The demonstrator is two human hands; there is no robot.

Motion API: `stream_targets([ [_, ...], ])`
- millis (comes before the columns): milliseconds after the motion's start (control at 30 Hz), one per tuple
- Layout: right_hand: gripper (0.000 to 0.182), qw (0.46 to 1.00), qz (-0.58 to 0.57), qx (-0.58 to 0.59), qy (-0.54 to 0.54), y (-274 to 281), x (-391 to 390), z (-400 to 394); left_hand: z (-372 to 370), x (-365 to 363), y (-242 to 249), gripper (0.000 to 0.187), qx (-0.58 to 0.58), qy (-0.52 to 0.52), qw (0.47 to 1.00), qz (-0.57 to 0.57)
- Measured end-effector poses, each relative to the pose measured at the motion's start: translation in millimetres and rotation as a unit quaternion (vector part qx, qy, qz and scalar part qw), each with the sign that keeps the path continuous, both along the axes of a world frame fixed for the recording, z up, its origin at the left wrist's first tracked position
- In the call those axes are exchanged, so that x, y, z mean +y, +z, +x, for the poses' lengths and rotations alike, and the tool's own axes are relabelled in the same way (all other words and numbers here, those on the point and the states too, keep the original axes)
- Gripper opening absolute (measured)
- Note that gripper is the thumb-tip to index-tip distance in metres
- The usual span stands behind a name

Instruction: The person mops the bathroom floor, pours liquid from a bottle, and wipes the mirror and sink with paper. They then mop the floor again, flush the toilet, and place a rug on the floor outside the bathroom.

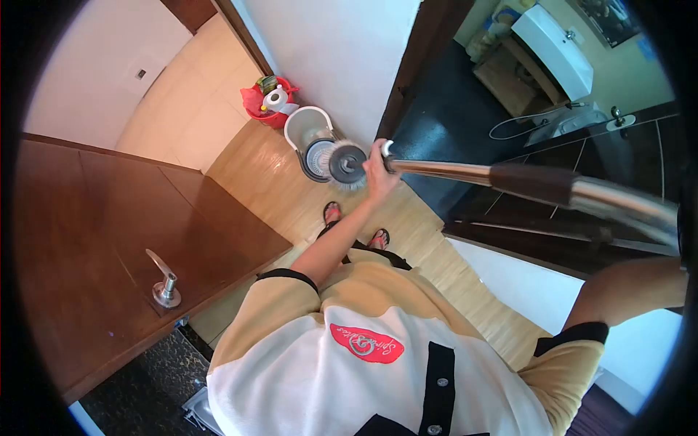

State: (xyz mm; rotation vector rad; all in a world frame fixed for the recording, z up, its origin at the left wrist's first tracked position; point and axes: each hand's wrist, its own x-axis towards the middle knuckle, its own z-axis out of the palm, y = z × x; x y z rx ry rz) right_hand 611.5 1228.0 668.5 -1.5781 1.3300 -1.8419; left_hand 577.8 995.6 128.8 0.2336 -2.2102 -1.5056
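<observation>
My left hand [380, 172] is wrapped round the lower metal pole of a spin mop [443, 170], close above its round grey head. The mop head [347, 164], fringed with pale strands, hangs over or at the wringer basket [320, 158] of a mop bucket [307, 123]. From there the pole runs to the right edge of the view, with a dark grip sleeve [534, 184] along it. My right forearm reaches up to that edge; the hand itself is outside the view.
A red basket [270, 120] holding a paper roll and cloths stands behind the bucket. At left is a brown door [109, 240] with a metal handle [166, 283]. A doorway at right shows a dark-floored bathroom with a white sink [556, 47] and a hose.
</observation>
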Motion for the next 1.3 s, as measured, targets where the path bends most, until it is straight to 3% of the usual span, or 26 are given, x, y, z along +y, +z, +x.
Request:
stream_targets([
  [100, 0.03, 0.999, -0.021, -0.012, -0.041, -29.7, 1.8, 10.9, -7.7, -39.8, -21.2, 0.067, -0.029, -0.007, 0.999, -0.03],
  [267, 0.027, 0.965, -0.039, -0.019, -0.258, -146.8, -13.1, 57.0, -7.9, -106.0, -92.6, 0.068, -0.205, -0.07, 0.969, -0.12],
  [333, 0.027, 0.929, -0.074, -0.066, -0.358, -173.8, -34.5, 69.2, -2.9, -117.6, -109.3, 0.068, -0.215, -0.094, 0.96, -0.15],
  [500, 0.026, 0.802, -0.136, -0.161, -0.559, -173.3, -68.7, 71.7, 3.3, -120.8, -134.3, 0.071, -0.236, -0.189, 0.941, -0.154],
  [600, 0.028, 0.791, -0.135, -0.141, -0.58, -159.4, -87.9, 52.6, 2.9, -111.8, -121.5, 0.072, -0.183, -0.2, 0.955, -0.119],
  [633, 0.028, 0.794, -0.13, -0.124, -0.581, -155.2, -98.9, 40.7, -2.8, -108.4, -107.9, 0.073, -0.168, -0.196, 0.96, -0.113],
  [733, 0.028, 0.878, -0.08, -0.117, -0.456, -139.5, -131.2, -6.6, -27.6, -107.8, -23.7, 0.071, -0.12, -0.223, 0.966, -0.044],
  [800, 0.028, 0.893, -0.044, -0.109, -0.434, -133.0, -170.0, -43.5, -48.3, -113.8, 65.7, 0.067, 0.035, -0.278, 0.96, 0.017],
  [867, 0.026, 0.914, 0.002, -0.09, -0.396, -131.1, -221.9, -83.7, -62.2, -131.6, 165.0, 0.062, 0.208, -0.291, 0.934, 0.003],
  [900, 0.027, 0.928, -0.034, -0.108, -0.354, -141.0, -253.4, -111.9, -63.9, -145.0, 209.5, 0.05, 0.172, -0.235, 0.954, -0.07],
  [933, 0.03, 0.933, -0.023, -0.133, -0.335, -160.5, -287.2, -133.0, -78.1, -156.4, 237.5, 0.039, 0.117, -0.256, 0.958, 0.049],
  [967, 0.034, 0.935, -0.011, -0.159, -0.316, -176.9, -309.7, -147.4, -105.7, -164.9, 232.3, 0.036, 0.102, -0.244, 0.96, 0.094],
  [1000, 0.022, 0.974, -0.011, -0.126, -0.188, -179.6, -317.4, -157.1, -116.6, -172.6, 217.8, 0.032, 0.144, -0.188, 0.97, 0.057],
  [1067, 0.036, 0.93, -0.05, -0.068, -0.358, -196.0, -363.6, -149.3, -129.0, -188.1, 185.2, 0.028, 0.192, -0.109, 0.975, 0.01],
  [1167, 0.029, 0.896, -0.092, -0.175, -0.397, -264.4, -380.3, -140.8, -106.4, -202.9, 119.1, 0.026, 0.19, -0.071, 0.979, -0.033],
  [1200, 0.027, 0.909, -0.049, -0.176, -0.373, -300.5, -374.1, -131.7, -96.8, -204.7, 84.9, 0.024, 0.189, -0.068, 0.978, -0.06],
  [1233, 0.032, 0.858, 0.035, -0.095, -0.504, -345.8, -378.4, -116.8, -83.5, -204.6, 51.5, 0.024, 0.163, -0.064, 0.98, -0.089],
  [1267, 0.031, 0.874, 0.062, -0.059, -0.479, -376.6, -372.7, -101.9, -68.1, -204.7, 15.7, 0.025, 0.139, -0.061, 0.981, -0.118],
  [1300, 0.031, 0.888, 0.086, -0.022, -0.452, -407.4, -367.1, -86.9, -47.9, -208.3, -32.8, 0.027, 0.109, -0.11, 0.988, -0.029],
])
